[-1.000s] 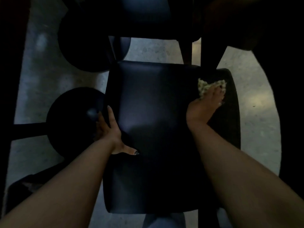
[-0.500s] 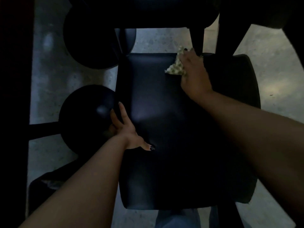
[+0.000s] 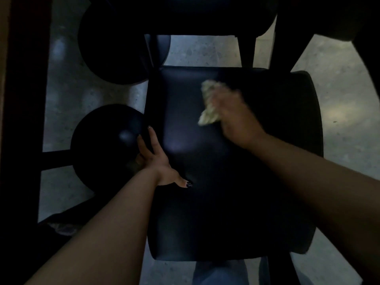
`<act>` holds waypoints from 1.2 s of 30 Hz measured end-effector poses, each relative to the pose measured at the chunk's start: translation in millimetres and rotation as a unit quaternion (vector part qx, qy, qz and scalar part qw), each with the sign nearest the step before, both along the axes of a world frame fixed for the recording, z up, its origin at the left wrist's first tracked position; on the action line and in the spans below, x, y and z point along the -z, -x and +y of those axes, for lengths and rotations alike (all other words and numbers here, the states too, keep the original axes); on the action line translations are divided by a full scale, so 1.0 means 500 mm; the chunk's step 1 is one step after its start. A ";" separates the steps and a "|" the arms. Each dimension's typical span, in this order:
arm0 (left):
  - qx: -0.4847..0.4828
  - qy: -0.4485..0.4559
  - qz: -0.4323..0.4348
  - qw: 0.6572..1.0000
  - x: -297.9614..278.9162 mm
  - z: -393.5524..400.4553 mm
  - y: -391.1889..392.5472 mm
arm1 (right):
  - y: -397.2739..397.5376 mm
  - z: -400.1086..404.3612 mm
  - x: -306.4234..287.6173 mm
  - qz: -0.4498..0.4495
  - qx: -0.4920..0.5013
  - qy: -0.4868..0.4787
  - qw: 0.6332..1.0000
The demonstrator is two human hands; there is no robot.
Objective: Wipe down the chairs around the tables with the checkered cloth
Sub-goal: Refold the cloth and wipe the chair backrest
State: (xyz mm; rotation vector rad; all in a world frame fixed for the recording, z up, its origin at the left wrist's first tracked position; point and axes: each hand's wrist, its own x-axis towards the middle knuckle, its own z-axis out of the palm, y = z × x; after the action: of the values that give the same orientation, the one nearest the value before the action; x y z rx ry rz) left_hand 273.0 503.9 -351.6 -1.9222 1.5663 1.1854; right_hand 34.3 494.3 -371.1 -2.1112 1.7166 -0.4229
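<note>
The right hand [image 3: 234,118] is pressing the bunched pale checkered cloth [image 3: 208,103] against the dark, smooth padded chair seat [image 3: 205,202], on the far middle part of it; motion blur is hiding the fingers, so I cannot tell exactly how they are gripping, though the cloth is sticking out beside them. The left hand [image 3: 158,161] is bracing the seat's left edge, likely to steady the chair while wiping: its thumb is lying on top, its straight fingers [image 3: 151,138] reaching along and over the side. Round black stools [image 3: 107,140] are standing just beside it on the grey speckled floor [image 3: 339,99]
</note>
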 end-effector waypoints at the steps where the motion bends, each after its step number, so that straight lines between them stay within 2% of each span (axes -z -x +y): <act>1: -0.002 0.002 -0.002 1.000 0.001 0.001 -0.001 | 0.037 0.001 0.002 0.003 0.090 -0.007 0.996; 4: -0.009 0.010 0.002 1.000 0.005 0.003 -0.003 | 0.052 0.012 0.013 0.035 0.312 -0.040 0.949; 6: -0.010 0.013 0.007 1.000 0.007 0.005 -0.003 | -0.012 0.010 0.013 0.049 0.374 -0.054 0.925; 7: -0.009 0.014 0.005 1.000 0.007 0.006 -0.003 | -0.053 0.015 0.013 0.057 0.372 -0.064 0.924; 9: -0.003 0.015 -0.002 1.000 0.009 0.005 -0.002 | -0.134 0.038 0.011 0.066 0.306 -0.066 0.947; 12: 0.007 0.005 -0.009 1.000 0.006 0.002 -0.002 | -0.224 0.115 -0.005 -0.020 0.131 -0.034 0.991; 15: 0.018 0.011 -0.014 1.000 0.003 0.001 -0.001 | -0.190 0.150 -0.019 -0.043 -0.014 -0.046 0.998; 17: 0.019 0.024 -0.020 0.999 -0.001 0.004 0.001 | -0.112 0.136 -0.018 -0.048 -0.018 -0.040 0.998; 19: 0.011 0.036 -0.015 0.999 0.000 0.008 0.002 | -0.012 0.125 -0.015 -0.033 0.074 -0.019 0.997; 21: 0.000 0.043 -0.007 0.999 0.003 0.010 0.003 | 0.095 0.133 -0.007 0.001 0.233 -0.036 0.972; 24: -0.009 0.044 -0.007 0.999 0.002 0.010 0.005 | 0.168 0.154 -0.004 -0.019 0.488 -0.067 0.870; 26: -0.013 0.046 -0.007 0.999 0.002 0.011 0.006 | 0.146 0.149 0.006 -0.002 0.564 -0.075 0.822; 28: -0.008 0.045 -0.011 0.999 0.002 0.010 0.005 | 0.092 0.135 0.012 0.020 0.587 -0.068 0.807; 30: -0.005 0.031 -0.018 0.999 -0.001 0.007 0.007 | 0.028 0.139 0.017 0.020 0.563 -0.069 0.823; 32: -0.009 0.014 -0.022 1.000 -0.004 0.004 0.009 | -0.023 0.157 0.018 0.012 0.501 -0.073 0.862; 36: 0.016 -0.007 -0.045 0.999 -0.019 -0.002 0.014 | -0.012 0.161 0.009 -0.012 0.420 -0.059 0.906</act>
State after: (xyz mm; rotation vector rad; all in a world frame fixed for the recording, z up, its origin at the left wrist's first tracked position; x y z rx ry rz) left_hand 265.9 503.0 -341.8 -1.9062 1.5319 1.0789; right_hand 40.3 574.7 -375.4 -1.1732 2.5001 -0.5424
